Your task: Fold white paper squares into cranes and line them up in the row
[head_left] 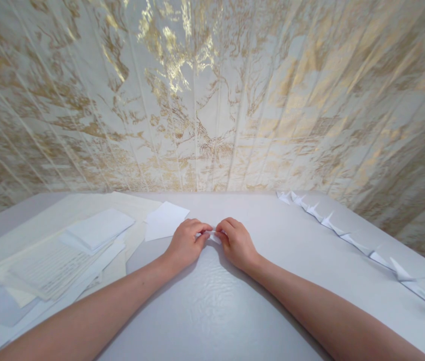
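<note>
Between my two hands, over the middle of the table, is a small piece of folded white paper (214,237), mostly hidden by my fingers. My left hand (188,241) pinches it from the left with thumb and forefinger. From the right, the thumb and fingers of my right hand (236,242) close on it too. The fingertips of both hands nearly meet. Just behind my left hand, a square sheet of white paper (165,219) lies flat on the table.
A row of folded paper cranes (325,219) runs along the table's right edge. Overlapping papers (52,268), some with writing, spread over the left side, with a stack of white sheets (101,228) on top. Behind the table (212,321) hangs a gold-patterned curtain (212,100).
</note>
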`<state>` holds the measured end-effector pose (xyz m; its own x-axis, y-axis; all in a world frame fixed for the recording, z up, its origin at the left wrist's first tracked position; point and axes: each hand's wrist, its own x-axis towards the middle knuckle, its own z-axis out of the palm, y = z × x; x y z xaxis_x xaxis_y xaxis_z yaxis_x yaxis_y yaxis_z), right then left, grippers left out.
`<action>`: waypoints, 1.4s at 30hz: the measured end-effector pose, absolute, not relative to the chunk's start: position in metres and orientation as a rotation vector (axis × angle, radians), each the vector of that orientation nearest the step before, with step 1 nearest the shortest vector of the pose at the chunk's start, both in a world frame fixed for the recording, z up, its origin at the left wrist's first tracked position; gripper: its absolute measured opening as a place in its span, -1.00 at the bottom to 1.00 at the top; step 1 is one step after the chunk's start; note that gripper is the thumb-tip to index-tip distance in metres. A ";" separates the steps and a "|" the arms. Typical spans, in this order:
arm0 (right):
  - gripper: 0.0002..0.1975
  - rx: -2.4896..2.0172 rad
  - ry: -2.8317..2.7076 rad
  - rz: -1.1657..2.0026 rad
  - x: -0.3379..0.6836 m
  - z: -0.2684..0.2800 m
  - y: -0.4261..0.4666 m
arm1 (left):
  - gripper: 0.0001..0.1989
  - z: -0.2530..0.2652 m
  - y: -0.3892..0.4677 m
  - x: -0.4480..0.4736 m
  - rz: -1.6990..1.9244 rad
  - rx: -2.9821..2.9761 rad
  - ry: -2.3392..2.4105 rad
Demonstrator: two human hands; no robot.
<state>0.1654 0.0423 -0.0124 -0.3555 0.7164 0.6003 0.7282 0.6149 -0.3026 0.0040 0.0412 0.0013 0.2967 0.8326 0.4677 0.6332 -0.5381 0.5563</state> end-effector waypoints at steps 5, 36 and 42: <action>-0.88 -1.125 -2.130 -0.025 0.165 -0.012 0.042 | -0.87 0.003 0.040 0.005 1.018 2.362 1.374; -0.92 -1.081 -2.122 0.070 0.165 -0.014 0.044 | -0.93 -0.004 0.049 0.005 1.017 2.371 1.456; -0.84 -1.023 -2.053 0.059 0.167 -0.017 0.045 | -0.87 0.000 0.052 0.004 1.010 1.980 1.273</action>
